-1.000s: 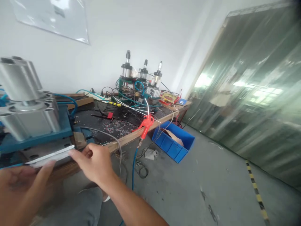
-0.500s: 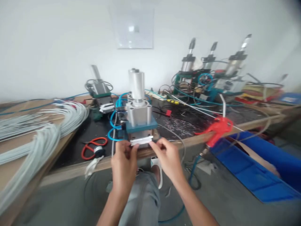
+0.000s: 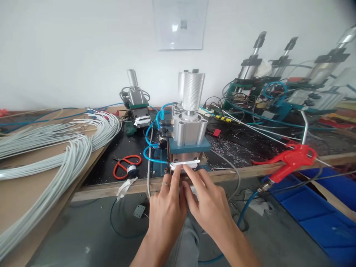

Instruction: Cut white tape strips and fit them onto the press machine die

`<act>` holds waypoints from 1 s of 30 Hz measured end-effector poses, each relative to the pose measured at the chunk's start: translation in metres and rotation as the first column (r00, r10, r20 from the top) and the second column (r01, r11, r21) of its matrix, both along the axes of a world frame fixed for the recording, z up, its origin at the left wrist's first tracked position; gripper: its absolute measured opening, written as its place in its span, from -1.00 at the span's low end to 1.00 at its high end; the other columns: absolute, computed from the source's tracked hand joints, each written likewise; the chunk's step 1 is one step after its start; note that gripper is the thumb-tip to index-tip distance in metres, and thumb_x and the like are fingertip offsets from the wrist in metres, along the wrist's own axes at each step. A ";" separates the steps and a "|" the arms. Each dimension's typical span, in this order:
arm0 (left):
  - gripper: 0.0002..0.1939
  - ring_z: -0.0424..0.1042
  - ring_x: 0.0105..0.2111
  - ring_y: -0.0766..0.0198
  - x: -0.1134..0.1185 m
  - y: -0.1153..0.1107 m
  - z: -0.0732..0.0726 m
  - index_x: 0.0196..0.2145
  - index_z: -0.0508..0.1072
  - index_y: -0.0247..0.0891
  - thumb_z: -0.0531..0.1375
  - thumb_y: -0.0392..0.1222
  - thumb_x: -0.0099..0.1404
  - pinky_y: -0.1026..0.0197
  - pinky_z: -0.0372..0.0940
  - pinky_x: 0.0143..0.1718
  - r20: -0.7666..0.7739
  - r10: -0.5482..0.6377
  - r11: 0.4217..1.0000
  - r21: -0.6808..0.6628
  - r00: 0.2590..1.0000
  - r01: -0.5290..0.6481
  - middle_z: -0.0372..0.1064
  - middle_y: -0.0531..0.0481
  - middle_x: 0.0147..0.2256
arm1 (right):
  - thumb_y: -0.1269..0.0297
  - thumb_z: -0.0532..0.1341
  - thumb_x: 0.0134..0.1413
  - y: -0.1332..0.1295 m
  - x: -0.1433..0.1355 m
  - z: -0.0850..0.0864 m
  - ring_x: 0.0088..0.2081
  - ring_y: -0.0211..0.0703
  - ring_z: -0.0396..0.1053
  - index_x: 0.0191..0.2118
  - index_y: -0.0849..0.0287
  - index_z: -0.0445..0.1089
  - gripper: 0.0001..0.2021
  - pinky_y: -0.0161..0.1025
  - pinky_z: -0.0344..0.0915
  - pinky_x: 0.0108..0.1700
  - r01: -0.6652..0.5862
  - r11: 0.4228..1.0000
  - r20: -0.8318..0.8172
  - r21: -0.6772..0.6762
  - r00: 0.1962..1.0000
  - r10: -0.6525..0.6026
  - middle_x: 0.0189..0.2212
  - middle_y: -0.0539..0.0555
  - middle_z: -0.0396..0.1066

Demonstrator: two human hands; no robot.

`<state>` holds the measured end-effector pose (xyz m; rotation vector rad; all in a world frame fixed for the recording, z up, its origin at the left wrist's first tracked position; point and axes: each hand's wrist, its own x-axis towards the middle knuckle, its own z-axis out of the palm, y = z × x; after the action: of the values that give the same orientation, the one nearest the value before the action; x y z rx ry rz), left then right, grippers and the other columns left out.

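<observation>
A white taped strip (image 3: 185,164) lies across the front of the pneumatic press (image 3: 189,131), below its blue-green plate. My left hand (image 3: 167,205) has its index finger stretched to the strip's lower edge, its other fingers partly bent. Beside it, my right hand (image 3: 210,200) reaches up with its index finger to the same edge, near the middle of the strip. Both hands have their fingers apart and grip nothing; the thumbs are close together below the strip.
Red-handled scissors (image 3: 126,165) and a small black-and-white roll (image 3: 132,172) lie left of the press. White cables (image 3: 66,168) cover the left board. A red air gun (image 3: 292,159) hangs over the right edge above blue bins (image 3: 311,222). More presses (image 3: 136,105) stand behind.
My hands have come together below the strip, from pinching near its two ends to touching it with index fingers. The view has shifted, so the press appears further right.
</observation>
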<state>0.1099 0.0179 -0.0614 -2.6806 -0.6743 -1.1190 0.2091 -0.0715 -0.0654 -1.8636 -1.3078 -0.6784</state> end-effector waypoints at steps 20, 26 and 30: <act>-0.48 0.54 -0.47 0.22 0.003 0.003 -0.003 0.29 0.07 -0.23 0.06 -0.21 0.42 0.23 0.26 -0.63 -0.024 0.050 0.999 0.023 0.998 -0.050 0.44 -0.18 0.10 | 0.36 0.05 0.30 -0.007 0.003 -0.006 -0.53 -0.22 0.37 0.29 0.16 0.16 -0.54 -0.19 0.12 -0.56 0.306 0.951 0.226 -0.044 0.930 -0.288 -0.38 -0.04 0.44; -0.50 0.56 -0.42 0.19 0.002 0.004 -0.002 0.28 0.09 -0.20 0.05 -0.19 0.43 0.23 0.29 -0.61 -0.014 0.036 0.999 0.003 0.999 -0.036 0.44 -0.17 0.10 | 0.37 0.07 0.28 -0.003 0.000 -0.008 -0.54 -0.21 0.39 0.29 0.19 0.16 -0.53 -0.20 0.18 -0.56 0.308 0.951 0.196 -0.012 0.934 -0.300 -0.33 -0.03 0.49; -0.47 0.57 -0.43 0.18 0.001 0.002 -0.002 0.30 0.06 -0.21 0.05 -0.17 0.42 0.21 0.33 -0.61 -0.020 0.035 0.999 -0.015 0.999 -0.035 0.42 -0.19 0.12 | 0.34 0.05 0.31 -0.004 -0.002 -0.011 -0.57 -0.17 0.39 0.31 0.22 0.14 -0.52 -0.19 0.18 -0.58 0.317 0.949 0.188 -0.003 0.932 -0.310 -0.44 -0.05 0.46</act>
<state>0.1104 0.0195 -0.0629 -2.6779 -0.7258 -1.0818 0.2066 -0.0754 -0.0767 -2.1015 -1.1474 -1.0242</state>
